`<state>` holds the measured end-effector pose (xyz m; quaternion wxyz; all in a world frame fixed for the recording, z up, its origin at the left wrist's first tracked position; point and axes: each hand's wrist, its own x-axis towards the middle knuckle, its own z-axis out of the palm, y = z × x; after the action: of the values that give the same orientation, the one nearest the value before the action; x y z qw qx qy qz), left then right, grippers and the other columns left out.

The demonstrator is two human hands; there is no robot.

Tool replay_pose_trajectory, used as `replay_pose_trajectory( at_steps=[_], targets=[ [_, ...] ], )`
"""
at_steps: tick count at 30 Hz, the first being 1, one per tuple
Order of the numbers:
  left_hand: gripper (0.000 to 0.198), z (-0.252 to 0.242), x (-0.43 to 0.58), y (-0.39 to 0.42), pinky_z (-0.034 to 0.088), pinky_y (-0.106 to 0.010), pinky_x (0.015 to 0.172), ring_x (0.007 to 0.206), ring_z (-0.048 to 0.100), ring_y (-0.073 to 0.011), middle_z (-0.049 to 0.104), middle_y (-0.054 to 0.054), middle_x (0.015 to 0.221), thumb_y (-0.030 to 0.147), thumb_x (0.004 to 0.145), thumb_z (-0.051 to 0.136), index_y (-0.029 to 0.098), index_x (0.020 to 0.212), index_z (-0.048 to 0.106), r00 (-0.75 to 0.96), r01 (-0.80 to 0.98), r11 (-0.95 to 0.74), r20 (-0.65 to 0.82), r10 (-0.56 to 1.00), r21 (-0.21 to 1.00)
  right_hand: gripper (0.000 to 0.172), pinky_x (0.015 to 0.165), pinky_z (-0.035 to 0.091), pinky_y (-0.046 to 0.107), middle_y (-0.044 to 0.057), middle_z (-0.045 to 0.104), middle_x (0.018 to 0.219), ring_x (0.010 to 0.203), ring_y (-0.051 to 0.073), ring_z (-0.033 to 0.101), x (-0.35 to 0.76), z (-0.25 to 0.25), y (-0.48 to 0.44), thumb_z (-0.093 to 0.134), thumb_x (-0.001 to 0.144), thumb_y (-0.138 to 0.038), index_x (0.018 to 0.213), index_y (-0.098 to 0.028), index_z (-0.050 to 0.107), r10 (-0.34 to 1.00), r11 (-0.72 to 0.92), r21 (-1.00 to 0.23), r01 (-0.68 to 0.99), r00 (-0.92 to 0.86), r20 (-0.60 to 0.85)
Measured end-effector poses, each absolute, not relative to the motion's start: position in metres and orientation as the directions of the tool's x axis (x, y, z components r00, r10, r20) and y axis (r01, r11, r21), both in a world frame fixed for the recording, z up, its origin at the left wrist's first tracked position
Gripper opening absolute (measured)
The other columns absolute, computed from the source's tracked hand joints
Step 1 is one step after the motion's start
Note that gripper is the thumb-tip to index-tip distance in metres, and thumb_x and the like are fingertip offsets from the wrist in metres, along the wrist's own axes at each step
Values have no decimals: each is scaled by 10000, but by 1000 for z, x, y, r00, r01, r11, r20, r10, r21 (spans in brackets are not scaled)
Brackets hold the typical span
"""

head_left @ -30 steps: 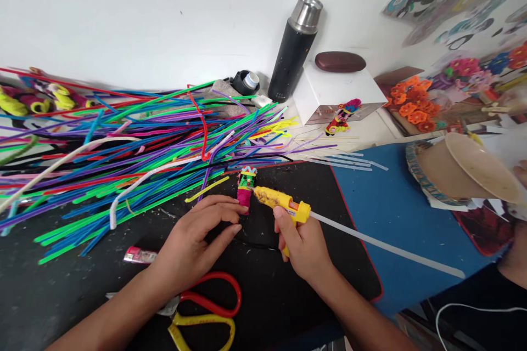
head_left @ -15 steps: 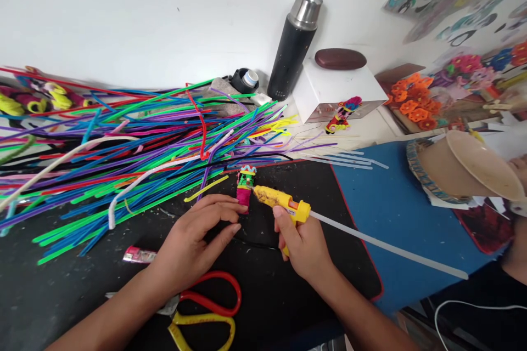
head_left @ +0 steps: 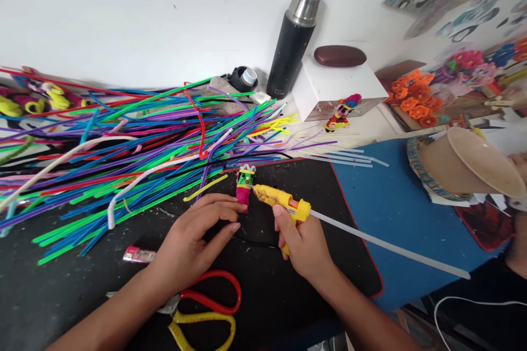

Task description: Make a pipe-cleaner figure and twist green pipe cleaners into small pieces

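A small pipe cleaner figure [head_left: 244, 191], green and yellow above and magenta below, is at the middle of the black mat [head_left: 304, 186]. The fingertips of my left hand [head_left: 200, 233] hold its lower end, with the thumb bent in beneath. My right hand [head_left: 302, 244] is wrapped round a yellow glue gun [head_left: 284, 202]. The gun's nozzle is at the figure's right side; whether it touches is too small to tell. A long translucent glue stick [head_left: 387, 244] sticks out of the gun's back. Scissors [head_left: 209, 315] with red and yellow handles lie below my left hand, partly under the forearm.
Many coloured pipe cleaners [head_left: 135, 164] spread across the left. A finished-looking figure [head_left: 343, 112] leans by a white box [head_left: 341, 85], near a black thermos [head_left: 292, 44]. Loose glue sticks [head_left: 349, 160] lie behind the mat. A paper bowl [head_left: 477, 162] and part of another person [head_left: 516, 252] are at right.
The view has shifted very slightly. Both hands, the glue gun and the figure stay almost in place, the figure tipping a little to the left.
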<state>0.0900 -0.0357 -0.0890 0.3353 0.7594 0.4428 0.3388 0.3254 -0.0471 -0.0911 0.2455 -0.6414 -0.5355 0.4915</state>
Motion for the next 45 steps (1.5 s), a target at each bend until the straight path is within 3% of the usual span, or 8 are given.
replay_pose_trajectory(
  at_steps=[45],
  targets=[
    [105,-88,91,-36,608,-390,990,1167,713,-234,804,-83,1168,164,1012,639,236,1033,712,362,452,-366,208,909,813,657,402,367,229,2,525,465,390,132,521,322,-85,-45,403,1027,-745,640,-228,517,934,-293,-837,463,-50,-354]
  ],
)
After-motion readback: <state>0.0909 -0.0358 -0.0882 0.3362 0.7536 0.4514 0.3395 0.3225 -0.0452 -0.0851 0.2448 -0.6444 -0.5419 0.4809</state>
